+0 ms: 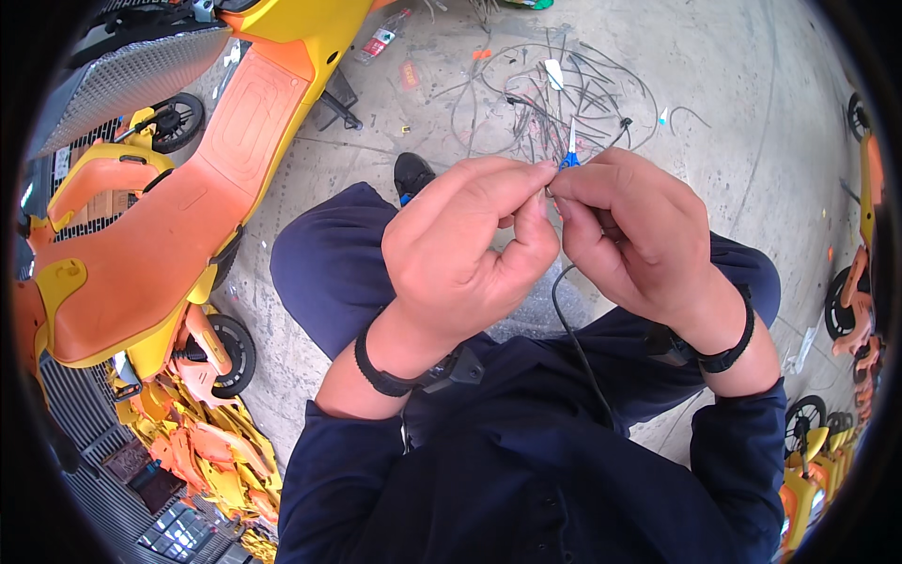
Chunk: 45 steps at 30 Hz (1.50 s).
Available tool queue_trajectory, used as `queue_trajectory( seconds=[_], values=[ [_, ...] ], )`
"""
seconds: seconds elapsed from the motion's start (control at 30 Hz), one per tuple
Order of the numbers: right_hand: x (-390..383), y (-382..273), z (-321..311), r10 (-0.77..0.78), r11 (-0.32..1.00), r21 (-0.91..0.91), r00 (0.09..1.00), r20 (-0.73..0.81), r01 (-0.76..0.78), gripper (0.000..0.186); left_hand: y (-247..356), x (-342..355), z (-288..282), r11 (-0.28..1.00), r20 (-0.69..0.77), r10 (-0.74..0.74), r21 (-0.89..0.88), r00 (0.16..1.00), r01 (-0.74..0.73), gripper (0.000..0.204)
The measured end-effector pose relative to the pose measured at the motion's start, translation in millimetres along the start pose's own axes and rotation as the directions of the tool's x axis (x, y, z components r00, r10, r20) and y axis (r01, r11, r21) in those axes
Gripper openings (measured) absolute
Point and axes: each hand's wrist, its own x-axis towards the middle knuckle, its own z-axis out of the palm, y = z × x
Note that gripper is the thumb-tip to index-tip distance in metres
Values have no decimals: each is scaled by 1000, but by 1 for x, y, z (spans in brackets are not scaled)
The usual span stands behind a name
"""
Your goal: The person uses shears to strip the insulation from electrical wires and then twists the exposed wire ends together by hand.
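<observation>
Both of my hands are raised together over my lap, fingertips nearly meeting. My left hand (474, 244) is closed, thumb and forefinger pinched on a tiny dark piece that the fingers mostly hide. Facing it, my right hand (644, 230) pinches at the same spot. A thin black cable (570, 329) curves up from my lap to just under the right hand; whether it joins the pinched piece I cannot tell. Just beyond the fingertips show blue-handled scissors (569, 158), blades pointing away, handles partly covered by my hands.
A tangle of dark cables (601, 89) spreads over the concrete floor ahead. An orange and yellow scooter body (211, 169) stands on the left, with a heap of yellow and orange panels (211, 446) behind it. More scooters (803, 479) line the right edge. A plastic bottle (381, 39) lies far off.
</observation>
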Motion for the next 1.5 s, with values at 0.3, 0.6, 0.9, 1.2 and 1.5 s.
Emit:
queue_trajectory(
  seconds=[0.3,0.6,0.9,1.2,1.5],
  values=[
    [1,-2,-4,94,992,85,995,23,-96,19,-1,-2,2,986,-20,-79,-151,997,75,21],
    [2,1,-1,-22,1000,-9,999,-24,22,20,-3,-2,2,993,-14,-35,-116,999,33,21],
    [-1,-5,1,5,1000,-1,1000,-24,-5,20,-1,-1,1,999,-40,-12,-47,999,10,18],
    [1,-3,-4,44,992,120,999,-7,-43,17,2,1,1,984,-39,-79,-166,996,71,15],
    [-2,6,-2,-49,999,-21,998,37,50,21,-6,3,-6,991,87,28,128,996,-39,20]
  ],
)
